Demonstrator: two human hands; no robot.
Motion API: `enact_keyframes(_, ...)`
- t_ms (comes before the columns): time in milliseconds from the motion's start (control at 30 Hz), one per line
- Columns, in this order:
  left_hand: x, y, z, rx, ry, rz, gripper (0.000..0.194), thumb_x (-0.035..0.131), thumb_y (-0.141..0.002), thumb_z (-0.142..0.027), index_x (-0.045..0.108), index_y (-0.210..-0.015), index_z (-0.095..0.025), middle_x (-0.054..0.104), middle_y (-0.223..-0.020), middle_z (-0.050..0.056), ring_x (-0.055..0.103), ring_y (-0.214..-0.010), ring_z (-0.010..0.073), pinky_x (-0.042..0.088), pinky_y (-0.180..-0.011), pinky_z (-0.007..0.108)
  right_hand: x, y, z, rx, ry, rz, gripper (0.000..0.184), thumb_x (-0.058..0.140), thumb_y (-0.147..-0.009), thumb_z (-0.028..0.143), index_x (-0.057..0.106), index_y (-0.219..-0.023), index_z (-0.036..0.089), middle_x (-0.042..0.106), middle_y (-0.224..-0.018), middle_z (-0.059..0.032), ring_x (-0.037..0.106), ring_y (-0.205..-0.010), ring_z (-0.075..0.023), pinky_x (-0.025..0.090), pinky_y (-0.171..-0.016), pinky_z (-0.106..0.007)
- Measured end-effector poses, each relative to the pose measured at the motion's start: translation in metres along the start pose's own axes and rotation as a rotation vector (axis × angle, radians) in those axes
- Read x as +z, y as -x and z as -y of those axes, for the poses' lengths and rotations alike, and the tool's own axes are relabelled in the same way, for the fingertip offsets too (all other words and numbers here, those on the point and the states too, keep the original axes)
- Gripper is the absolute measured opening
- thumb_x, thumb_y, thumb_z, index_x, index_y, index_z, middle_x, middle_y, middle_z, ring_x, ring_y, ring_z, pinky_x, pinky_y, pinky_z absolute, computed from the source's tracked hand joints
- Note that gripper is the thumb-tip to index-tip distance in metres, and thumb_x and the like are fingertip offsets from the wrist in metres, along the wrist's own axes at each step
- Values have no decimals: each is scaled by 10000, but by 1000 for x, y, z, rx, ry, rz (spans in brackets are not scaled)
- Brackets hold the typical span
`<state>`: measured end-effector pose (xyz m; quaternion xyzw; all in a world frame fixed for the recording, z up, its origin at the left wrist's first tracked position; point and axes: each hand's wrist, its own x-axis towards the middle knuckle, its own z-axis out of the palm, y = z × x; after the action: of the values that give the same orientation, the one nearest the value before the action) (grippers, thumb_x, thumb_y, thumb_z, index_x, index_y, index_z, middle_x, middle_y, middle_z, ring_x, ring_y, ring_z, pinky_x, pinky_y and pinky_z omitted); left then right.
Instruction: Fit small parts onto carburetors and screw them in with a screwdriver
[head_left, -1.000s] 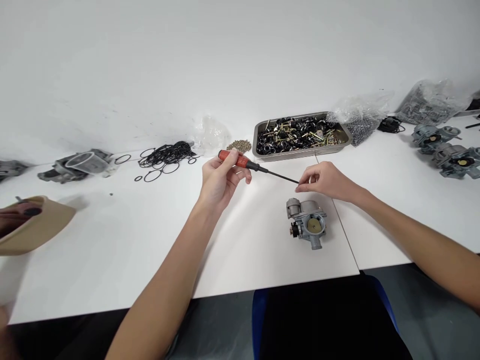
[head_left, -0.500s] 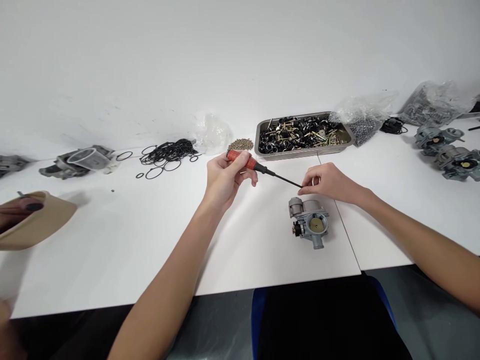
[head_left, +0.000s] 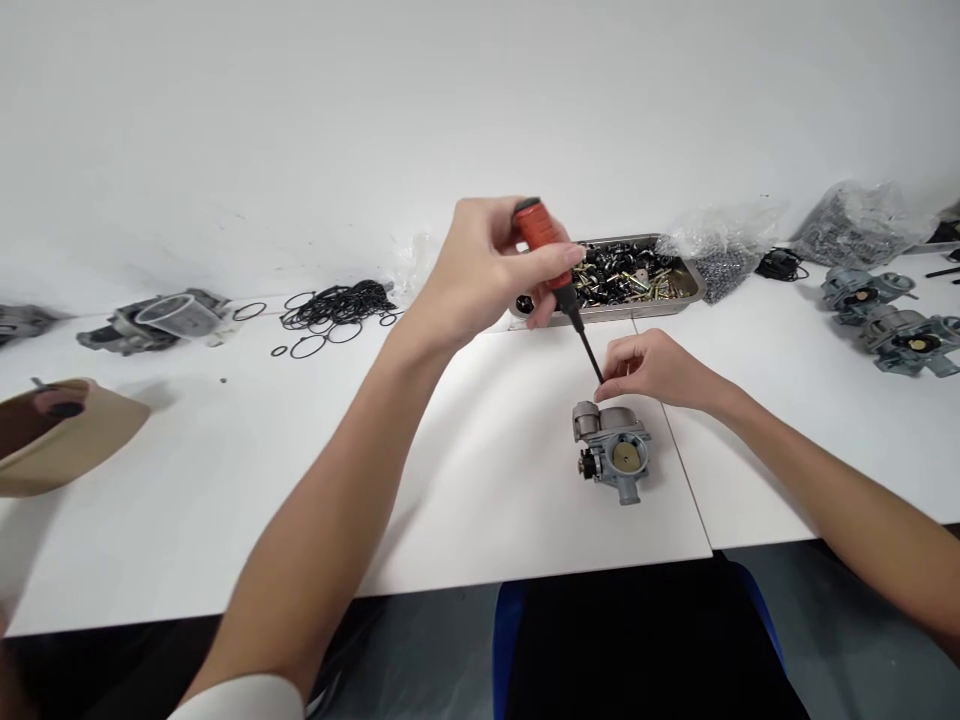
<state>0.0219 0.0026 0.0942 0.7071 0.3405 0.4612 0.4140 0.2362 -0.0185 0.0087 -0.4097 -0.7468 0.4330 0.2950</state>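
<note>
My left hand (head_left: pixel 487 270) is wrapped round the red handle of a screwdriver (head_left: pixel 538 228), whose black shaft slants down to the right. At the tip of that shaft, the thumb and fingers of my right hand (head_left: pixel 651 366) are pinched together. They hide the very tip, and I cannot make out what small thing, if any, they hold. Just below my right fingers a grey metal carburetor (head_left: pixel 609 425) stands on the white table (head_left: pixel 480 500), its round bore with a brass-coloured plate facing me.
Behind my hands is a metal tray (head_left: pixel 679 300) of small black and brass parts. Black O-rings (head_left: pixel 341 305) lie to its left; plastic bags (head_left: pixel 855 225) and more carburetors (head_left: pixel 911 340) are at right. Someone's hand (head_left: pixel 37 425) is partly behind a tan container (head_left: pixel 90 440) at left.
My left hand has risen and swung right, tilting the screwdriver from nearly flat to steep. My right hand keeps its pinch at the tip, above the carburetor.
</note>
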Motion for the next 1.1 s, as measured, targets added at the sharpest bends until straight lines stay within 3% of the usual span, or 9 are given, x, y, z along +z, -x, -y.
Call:
enact_keyframes(133,9,-7,-14,146,50,-55,210,820,-749,-347,672,-656,-232,613,-700,45,508,-489,155,382,-433,348,-2,-2,-2,-24,-189,-9,373,871,-604,480,685,-635,159,607,-650,-7,519,-606,-119,411,-579,-282)
enact_keyframes(200,7,-2,-17,173,54,-82,158,805,-753,-367,708,-672,-272,620,-708,46,522,-525,187,393,-427,375,-5,-2,-3,-40,-246,51,362,854,-642,483,705,-693,157,627,-692,-19,546,-639,-133,448,-614,-298)
enact_keyframes(267,2,4,-20,198,49,-89,132,795,-762,-369,735,-710,-263,619,-711,46,530,-537,185,397,-400,369,-8,-2,0,-87,-237,176,362,842,-675,481,737,-809,162,667,-813,-45,584,-735,-158,484,-686,-320)
enact_keyframes(333,-4,10,-25,249,70,-95,185,794,-771,-371,727,-726,-205,600,-697,44,515,-499,148,372,-349,339,-11,1,6,-169,-175,359,479,881,-634,457,744,-1007,190,675,-1055,-73,605,-942,-200,501,-822,-345)
enact_keyframes(433,-10,17,-33,257,60,-81,268,761,-817,-412,673,-760,-165,579,-711,20,512,-475,100,362,-310,290,-13,8,18,-226,-67,633,749,930,-578,373,655,-1266,261,519,-1396,-72,527,-1212,-240,469,-985,-340)
enact_keyframes(500,-10,21,-39,249,15,-64,309,729,-840,-471,646,-769,-182,572,-729,9,523,-485,92,381,-299,271,-11,13,23,-192,-12,724,715,911,-626,328,643,-1288,286,437,-1468,-62,510,-1251,-238,475,-997,-318)
enact_keyframes(633,-1,28,-46,237,8,-70,344,697,-859,-496,643,-753,-173,579,-740,30,541,-486,109,428,-312,295,-3,18,26,-159,54,720,514,872,-686,293,707,-1172,289,432,-1427,-54,532,-1224,-230,501,-990,-314)
enact_keyframes(833,9,32,-43,204,44,61,109,702,-856,-232,679,-784,-153,625,-742,37,580,-511,122,457,-353,255,0,16,22,-182,60,714,496,871,-690,296,705,-1156,256,427,-1391,-63,555,-1164,-202,512,-980,-294)
enact_keyframes(1100,21,31,-36,181,56,182,92,738,-827,-209,717,-777,-135,660,-738,52,594,-472,127,487,-376,255,1,16,22,-206,85,696,476,879,-677,302,709,-1118,251,441,-1366,-56,486,-1254,-226,468,-1049,-317)
